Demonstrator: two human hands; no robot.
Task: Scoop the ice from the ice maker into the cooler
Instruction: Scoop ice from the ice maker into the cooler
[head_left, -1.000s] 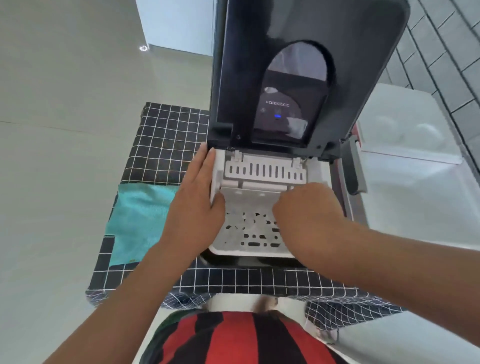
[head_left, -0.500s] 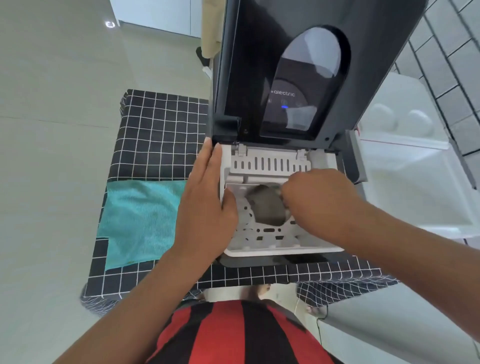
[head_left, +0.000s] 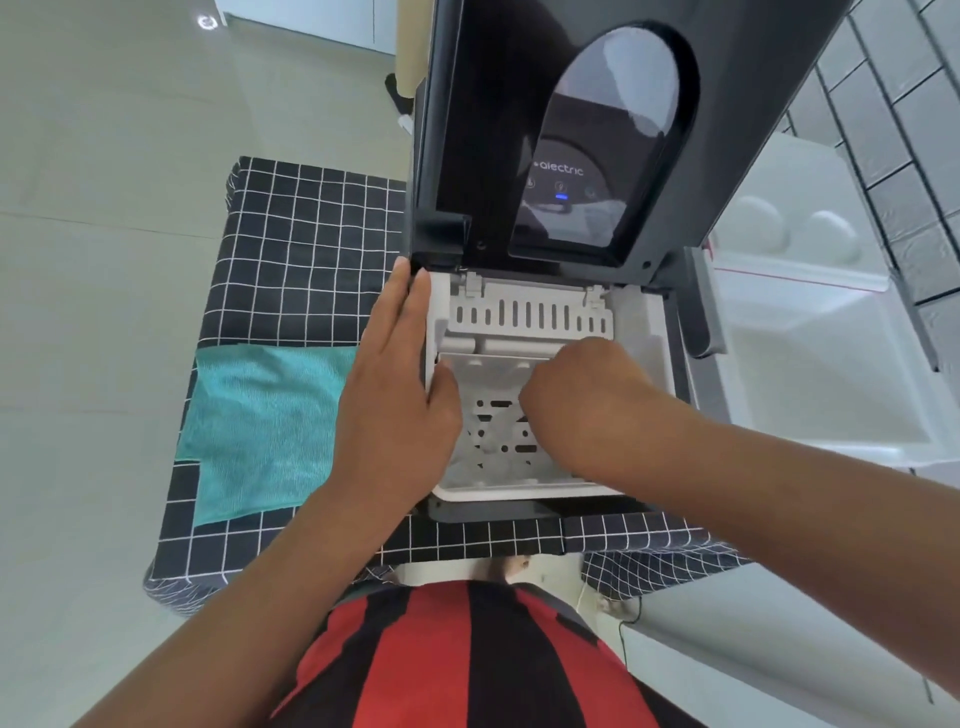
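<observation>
A teal cloth (head_left: 270, 426) lies on the checked counter (head_left: 311, 249). My left hand (head_left: 395, 395) rests flat, fingers straight, along the ice maker's (head_left: 545, 312) left rim. My right hand (head_left: 587, 395) curls down into its white basket (head_left: 498, 441); I cannot tell what it holds. The open white cooler (head_left: 810, 374) stands right

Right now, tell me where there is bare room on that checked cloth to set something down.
Bare black-and-white checked tablecloth lies beyond the teal towel, left of the black ice maker, plus a narrow strip along the near edge. The white slotted basket is crowded: left hand on its rim, right hand inside.
</observation>
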